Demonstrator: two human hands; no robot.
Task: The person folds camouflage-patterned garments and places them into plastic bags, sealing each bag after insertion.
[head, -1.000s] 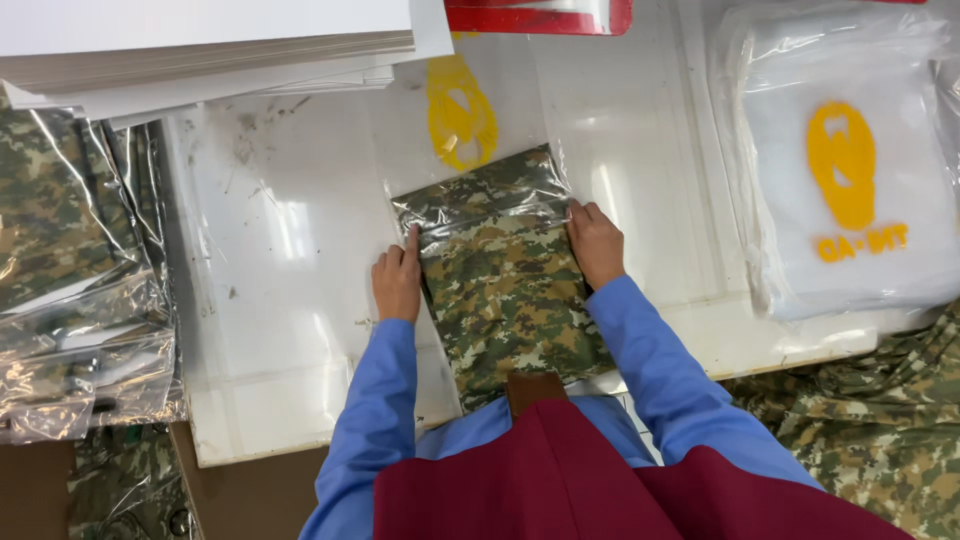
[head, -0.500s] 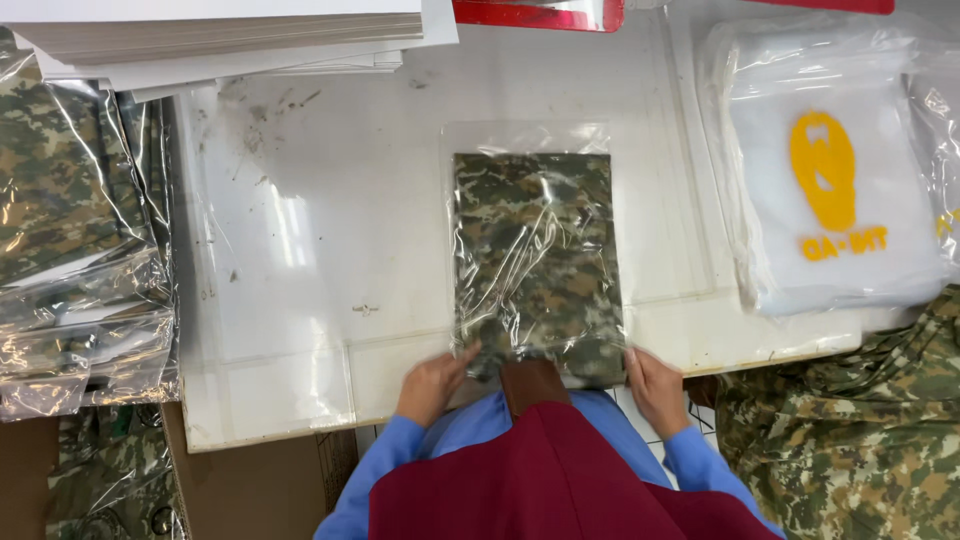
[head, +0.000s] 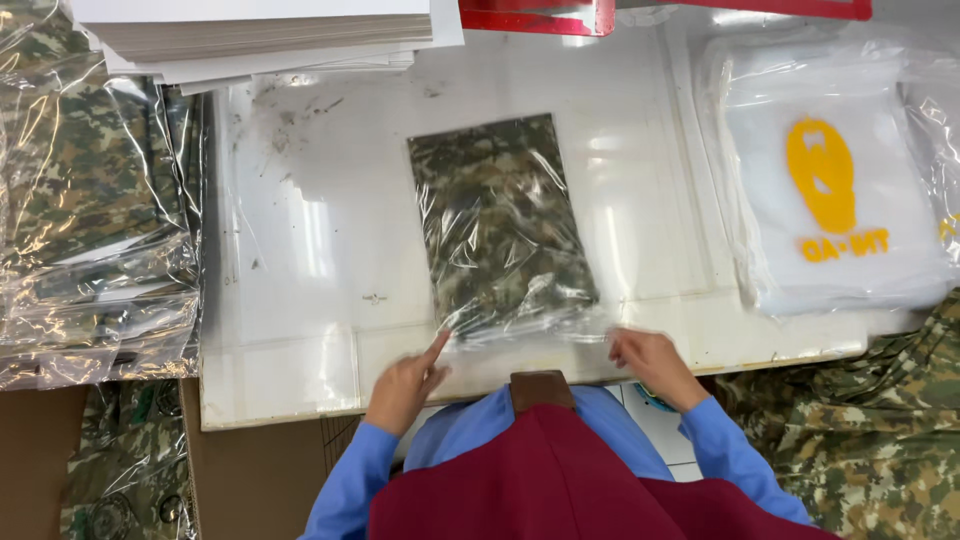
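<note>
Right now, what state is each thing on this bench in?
Camouflage garment: folded flat, inside a clear bag.
Clear bag: near end open, flap loose.
Left hand: open, forefinger on the bag's flap.
Right hand: fingers bent at the flap's edge, blurred.
Empty bags: stacked flat.
Bagged garments: piled up.

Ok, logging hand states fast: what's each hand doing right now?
Left hand: open, forefinger on the bagged camouflage garment's near edge.
Right hand: blurred, at the bag's edge; grip cannot be told.

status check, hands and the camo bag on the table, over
Left hand open, forefinger on the near edge of the bagged camouflage garment. Right hand open at its near right corner. Bag flat on white table, nothing on it.
</note>
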